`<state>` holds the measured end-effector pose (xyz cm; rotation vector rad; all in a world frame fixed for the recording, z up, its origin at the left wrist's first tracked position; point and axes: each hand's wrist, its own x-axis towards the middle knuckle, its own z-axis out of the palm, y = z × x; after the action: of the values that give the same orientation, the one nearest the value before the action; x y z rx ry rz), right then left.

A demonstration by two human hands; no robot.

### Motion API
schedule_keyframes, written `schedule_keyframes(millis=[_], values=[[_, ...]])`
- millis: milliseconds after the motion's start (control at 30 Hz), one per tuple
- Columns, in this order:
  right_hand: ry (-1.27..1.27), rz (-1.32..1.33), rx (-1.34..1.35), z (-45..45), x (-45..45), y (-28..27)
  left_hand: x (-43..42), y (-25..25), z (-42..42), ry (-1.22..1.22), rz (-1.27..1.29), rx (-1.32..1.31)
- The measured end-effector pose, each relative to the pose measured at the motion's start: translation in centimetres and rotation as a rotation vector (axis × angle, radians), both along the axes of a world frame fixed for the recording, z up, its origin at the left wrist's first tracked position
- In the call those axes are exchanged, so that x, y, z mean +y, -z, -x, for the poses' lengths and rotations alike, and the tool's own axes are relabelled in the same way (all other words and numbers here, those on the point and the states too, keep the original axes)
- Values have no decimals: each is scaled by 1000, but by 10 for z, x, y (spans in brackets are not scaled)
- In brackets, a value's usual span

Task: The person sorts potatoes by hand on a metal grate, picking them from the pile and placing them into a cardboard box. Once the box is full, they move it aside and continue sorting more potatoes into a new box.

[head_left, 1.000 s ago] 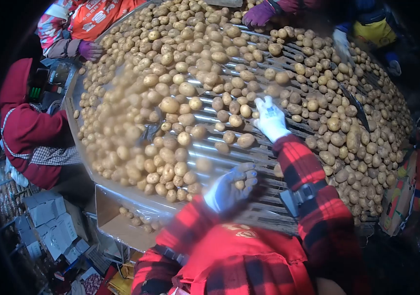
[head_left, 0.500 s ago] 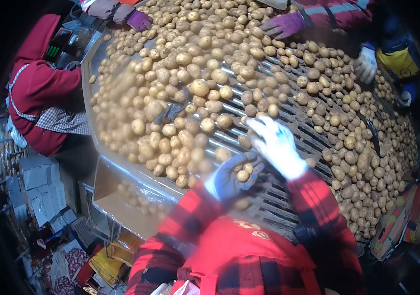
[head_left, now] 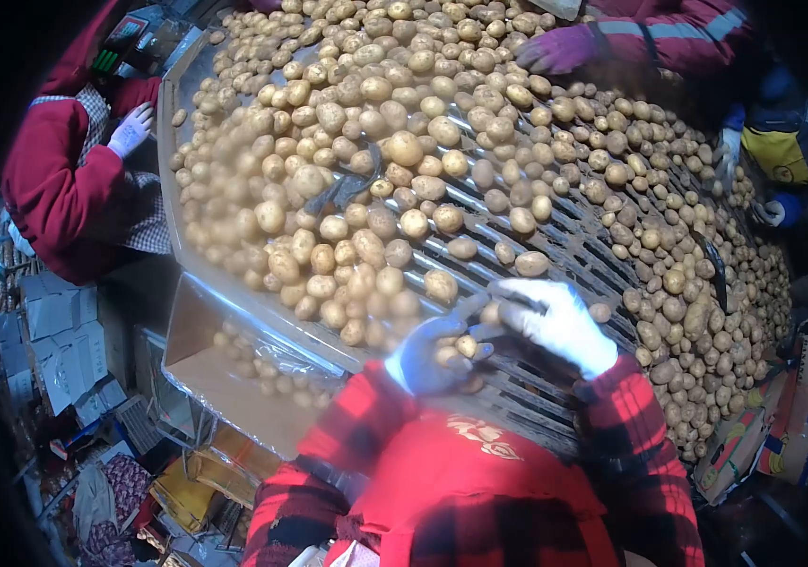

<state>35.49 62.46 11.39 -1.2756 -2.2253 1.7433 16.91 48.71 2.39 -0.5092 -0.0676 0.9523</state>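
Note:
My left hand, in a grey-blue glove, is cupped around a few small potatoes over the metal slats. Close beside it, my right hand in a white glove has its fingers curled at a small potato, just above the left fingers. Several loose potatoes lie on the slatted grate in front of my hands. A dense heap of potatoes covers the far and left parts of the sorting table. A dark strip of material lies among them.
A cardboard box holding potatoes adjoins the table's left front edge. Co-workers stand around: a person in a dark red top, a purple-gloved hand, a white-gloved hand. Flattened cartons stand at right.
My right hand has drawn back from the grate towards my left hand. The co-worker at left now shows a gloved hand, and the far purple glove has nearly left view.

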Motion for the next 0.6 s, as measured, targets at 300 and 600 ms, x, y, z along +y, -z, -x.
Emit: schedule_keyframes(millis=[300,600], values=[[124,-936,-373,29,7,121,-1,3,24,164,-50,722],[310,-931,-226,-6,35,113,26,-13,31,-50,171,511]])
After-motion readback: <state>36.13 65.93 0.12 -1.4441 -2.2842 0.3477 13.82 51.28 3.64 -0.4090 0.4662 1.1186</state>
